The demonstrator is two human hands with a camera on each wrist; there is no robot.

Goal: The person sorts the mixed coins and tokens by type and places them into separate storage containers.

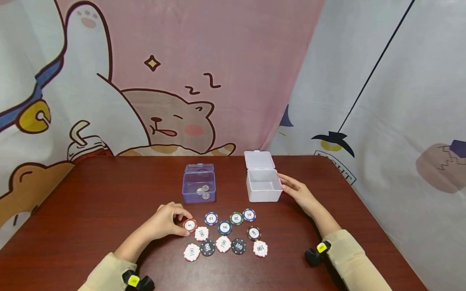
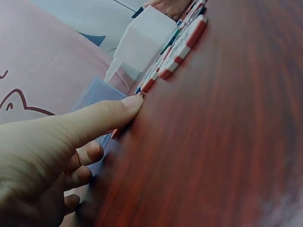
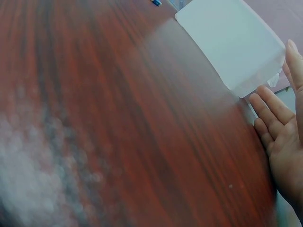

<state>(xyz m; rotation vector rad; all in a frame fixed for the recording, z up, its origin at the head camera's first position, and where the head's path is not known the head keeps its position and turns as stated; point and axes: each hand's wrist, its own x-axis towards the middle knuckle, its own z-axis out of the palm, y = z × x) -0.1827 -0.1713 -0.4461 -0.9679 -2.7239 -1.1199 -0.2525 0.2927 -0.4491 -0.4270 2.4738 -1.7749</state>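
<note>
At the left end of the spread of poker chips, my left hand (image 1: 166, 220) pinches a red 5 poker chip (image 1: 189, 225) between thumb and index finger. The chip lies at table level, and in the left wrist view the thumb (image 2: 111, 113) covers most of it. My right hand (image 1: 300, 196) touches the right side of an open white plastic box (image 1: 263, 197), its fingers fairly straight. Beyond the left hand stands an open translucent blue box (image 1: 186, 196) with several silver coins (image 1: 205, 188) in it.
Several other chips lie flat on the brown table (image 1: 109, 194): a white 100 chip (image 1: 202, 233) beside the red one, a blue 10 chip (image 1: 211, 218), a green 20 chip (image 1: 236, 218) and a black 100 chip (image 1: 238, 246) among them. A printed curtain (image 1: 255, 60) hangs behind.
</note>
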